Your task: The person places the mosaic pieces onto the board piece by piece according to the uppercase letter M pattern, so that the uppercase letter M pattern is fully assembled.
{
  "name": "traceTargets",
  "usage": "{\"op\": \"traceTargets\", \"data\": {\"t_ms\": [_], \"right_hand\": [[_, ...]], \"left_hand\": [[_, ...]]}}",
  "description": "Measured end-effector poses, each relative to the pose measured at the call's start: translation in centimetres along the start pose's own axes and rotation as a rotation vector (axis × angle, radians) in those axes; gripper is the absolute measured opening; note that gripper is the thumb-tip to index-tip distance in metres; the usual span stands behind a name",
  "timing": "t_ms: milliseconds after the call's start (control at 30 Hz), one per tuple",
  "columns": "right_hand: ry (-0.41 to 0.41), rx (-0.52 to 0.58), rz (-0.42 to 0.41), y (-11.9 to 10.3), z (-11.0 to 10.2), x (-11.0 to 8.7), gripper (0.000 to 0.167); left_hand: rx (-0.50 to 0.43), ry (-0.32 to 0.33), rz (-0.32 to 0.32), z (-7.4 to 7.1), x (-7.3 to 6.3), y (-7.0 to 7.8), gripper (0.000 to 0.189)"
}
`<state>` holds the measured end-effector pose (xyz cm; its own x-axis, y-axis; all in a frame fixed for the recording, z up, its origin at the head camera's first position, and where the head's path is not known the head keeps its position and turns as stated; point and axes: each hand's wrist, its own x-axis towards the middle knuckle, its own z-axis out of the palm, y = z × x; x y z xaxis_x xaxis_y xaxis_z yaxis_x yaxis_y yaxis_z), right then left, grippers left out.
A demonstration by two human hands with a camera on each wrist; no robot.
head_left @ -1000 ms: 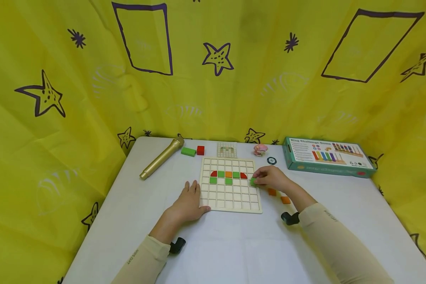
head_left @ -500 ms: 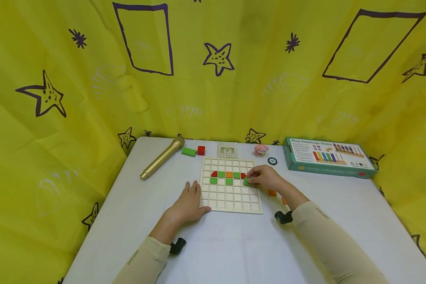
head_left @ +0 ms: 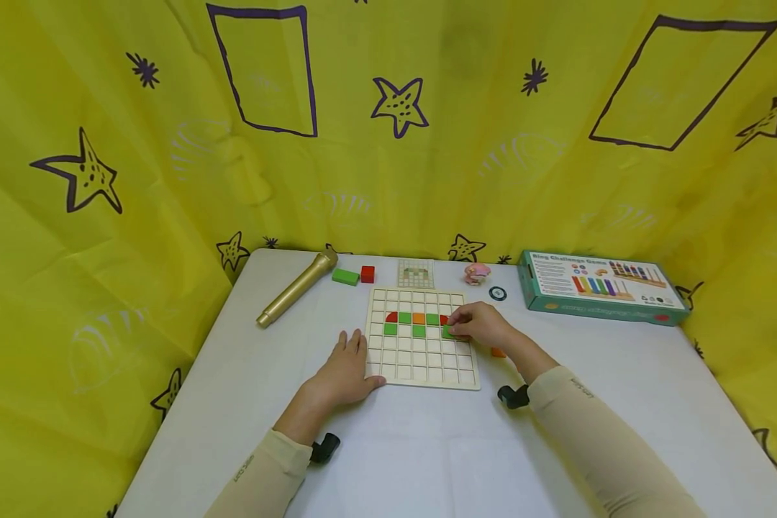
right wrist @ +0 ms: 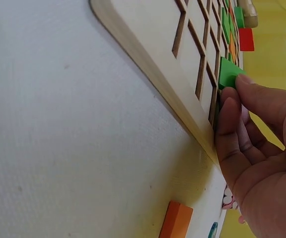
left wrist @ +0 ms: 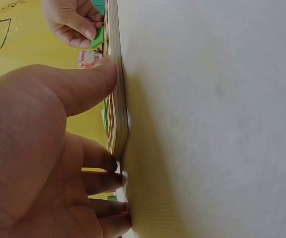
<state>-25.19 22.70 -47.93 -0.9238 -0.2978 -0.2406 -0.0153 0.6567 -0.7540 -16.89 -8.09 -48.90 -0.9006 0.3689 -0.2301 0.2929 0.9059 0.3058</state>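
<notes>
A wooden grid board (head_left: pixel 421 367) lies on the white table. My right hand (head_left: pixel 482 324) pinches a green square block (right wrist: pixel 227 74) between thumb and fingers, low over the board's right side, just in front of a partly covered red rounded block (head_left: pixel 444 319). Along one row sit red, green and orange blocks, with more green ones in the row nearer me, one of them a green block (head_left: pixel 419 331) in the middle. My left hand (head_left: pixel 342 374) rests at the board's near left corner, fingers spread on the table and thumb (left wrist: pixel 91 84) touching the board's edge.
Beyond the board lie a pattern card (head_left: pixel 416 273), a red cube (head_left: pixel 367 273) and a long green block (head_left: pixel 345 276). A gold microphone (head_left: pixel 298 289) is at left. Rightward are a pink toy (head_left: pixel 476 273), round disc (head_left: pixel 498 293), game box (head_left: pixel 605 288) and orange block (right wrist: pixel 177 220).
My right hand has moved left with the green block, from the board's right edge to beside the red rounded block. My left hand has stayed in place.
</notes>
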Motion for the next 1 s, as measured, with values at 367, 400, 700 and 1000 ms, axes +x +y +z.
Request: {"op": "traceTargets", "data": {"t_ms": [367,400,700,1000], "right_hand": [[0.037,-0.109,-0.05,-0.28,0.48,-0.18,0.01],[0.042,-0.116,-0.053,-0.29,0.53,-0.2,0.01],[0.052,-0.139,-0.066,-0.26,0.99,0.06,0.007],[0.021,-0.126,-0.024,-0.22,0.35,-0.44,0.011]], "left_hand": [[0.0,0.003,0.002,-0.11,-0.06,0.03,0.094],[-0.001,0.002,0.0,-0.14,-0.08,0.04,0.094],[-0.003,0.004,-0.002,-0.12,-0.08,0.01,0.093],[-0.017,0.001,-0.002,-0.19,-0.25,0.17,0.094]]}}
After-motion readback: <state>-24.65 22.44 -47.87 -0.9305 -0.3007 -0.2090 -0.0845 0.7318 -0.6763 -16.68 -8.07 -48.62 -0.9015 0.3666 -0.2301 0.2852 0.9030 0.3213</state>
